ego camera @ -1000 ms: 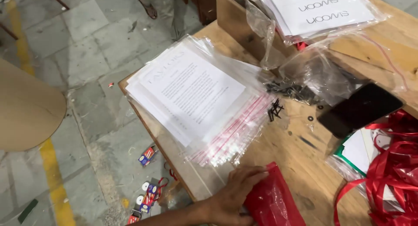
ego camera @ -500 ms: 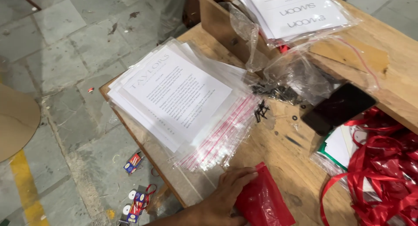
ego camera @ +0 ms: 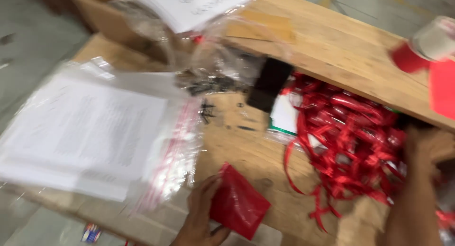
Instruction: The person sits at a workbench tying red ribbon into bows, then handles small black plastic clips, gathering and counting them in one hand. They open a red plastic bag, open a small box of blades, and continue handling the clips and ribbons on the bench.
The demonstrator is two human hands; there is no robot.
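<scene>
My left hand (ego camera: 201, 213) sits at the bottom middle of the head view and grips the left edge of a flat red pouch (ego camera: 239, 202) lying on the wooden table (ego camera: 332, 42). My right hand (ego camera: 424, 148) reaches up from the lower right, its fingers curled at the right edge of a tangled heap of red ribbons (ego camera: 350, 132); whether it grips any is blurred. The whole frame is motion-blurred.
A stack of clear zip bags holding white printed sheets (ego camera: 90, 132) lies at the left, over the table edge. A black phone (ego camera: 270, 83) rests by small black parts (ego camera: 206, 111). A cardboard box (ego camera: 113, 18) with papers stands behind. Red and white objects (ego camera: 426, 46) sit far right.
The view has swung right, bringing the ribbon heap and my right hand into sight. My left hand still holds the red pouch in about the same spot on the table.
</scene>
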